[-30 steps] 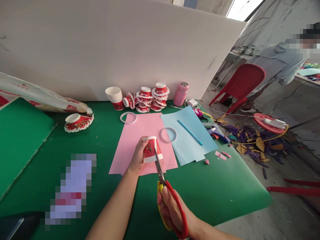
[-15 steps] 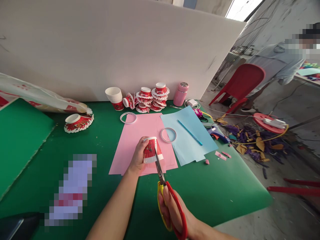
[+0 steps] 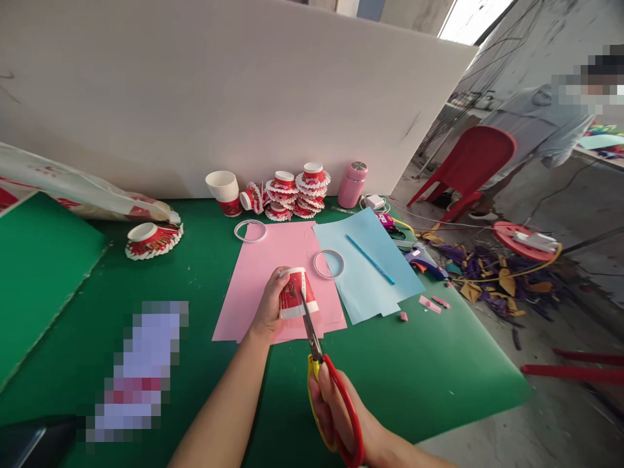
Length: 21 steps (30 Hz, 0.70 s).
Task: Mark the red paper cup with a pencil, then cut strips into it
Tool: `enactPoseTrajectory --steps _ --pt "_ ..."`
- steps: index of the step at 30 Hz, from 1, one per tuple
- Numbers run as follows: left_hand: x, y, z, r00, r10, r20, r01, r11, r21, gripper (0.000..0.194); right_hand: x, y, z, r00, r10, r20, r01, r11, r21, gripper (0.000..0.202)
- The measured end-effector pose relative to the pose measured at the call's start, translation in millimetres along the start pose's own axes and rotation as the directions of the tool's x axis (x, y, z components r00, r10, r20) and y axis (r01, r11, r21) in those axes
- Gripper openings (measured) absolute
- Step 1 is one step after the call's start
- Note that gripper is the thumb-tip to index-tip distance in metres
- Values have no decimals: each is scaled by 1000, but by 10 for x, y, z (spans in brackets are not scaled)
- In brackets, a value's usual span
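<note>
My left hand (image 3: 270, 302) is closed around a red and white paper cup (image 3: 292, 292), held over the pink paper (image 3: 234, 309). In my right hand (image 3: 341, 403) are scissors (image 3: 316, 348) with one red and one yellow handle loop. Their blades lie against the cup's side, pointing away from me; whether they have cut into it I cannot tell. Just beyond the cup a white ring of tape (image 3: 328, 277) lies across the pink and blue paper (image 3: 363, 302). A second tape ring (image 3: 236, 233) rests at the pink paper's far left corner.
Along the back stand stacked paper cups (image 3: 221, 185), several fringed cups (image 3: 308, 188) and a pink bottle (image 3: 352, 185). Another fringed cup (image 3: 149, 239) sits left. A blue pencil (image 3: 370, 259) lies on the blue paper, a glue gun (image 3: 426, 263) at the right edge. A person sits beyond, on a red chair (image 3: 472, 162).
Almost nothing differs. Both hands, the cup and the scissors keep nearly the same position, and the view has shifted very slightly.
</note>
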<state>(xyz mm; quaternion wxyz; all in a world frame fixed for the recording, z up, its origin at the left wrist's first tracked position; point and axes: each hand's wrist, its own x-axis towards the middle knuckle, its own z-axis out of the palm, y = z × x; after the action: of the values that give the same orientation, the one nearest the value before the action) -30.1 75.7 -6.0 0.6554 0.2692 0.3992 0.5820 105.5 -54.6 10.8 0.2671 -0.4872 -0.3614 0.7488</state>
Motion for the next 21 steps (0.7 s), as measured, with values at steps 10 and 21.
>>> enactPoseTrajectory --steps 10,21 --pt "-9 -3 -6 1000 -11 17 11 1000 -10 27 -29 -69 22 999 -40 2 40 996 -86 69" --pt "-11 3 -7 1000 -14 17 14 1000 6 27 -3 2 -13 998 57 -3 -57 998 -6 71"
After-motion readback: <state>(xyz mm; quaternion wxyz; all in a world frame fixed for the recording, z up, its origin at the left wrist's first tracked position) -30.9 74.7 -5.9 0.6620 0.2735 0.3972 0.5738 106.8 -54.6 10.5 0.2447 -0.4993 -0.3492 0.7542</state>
